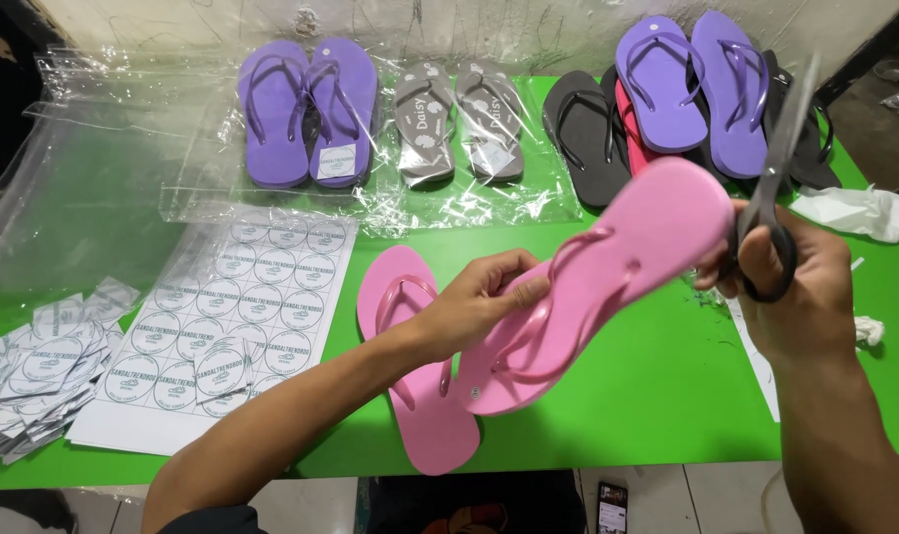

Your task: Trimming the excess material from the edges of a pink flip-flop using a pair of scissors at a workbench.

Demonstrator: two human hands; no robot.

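My left hand (484,297) grips a pink flip-flop (618,267) by its side and strap, holding it tilted above the green table (647,405). My right hand (801,287) holds black-handled scissors (776,188), blades pointing up, right next to the toe end of that flip-flop. A second pink flip-flop (415,396) lies flat on the table under my left forearm.
A sheet of round stickers (232,316) and a pile of cut stickers (34,376) lie at the left. Purple flip-flops (306,109) and grey flip-flops (459,119) rest on clear plastic bags at the back. Black, red and purple flip-flops (687,89) are stacked back right. White scraps (855,213) lie right.
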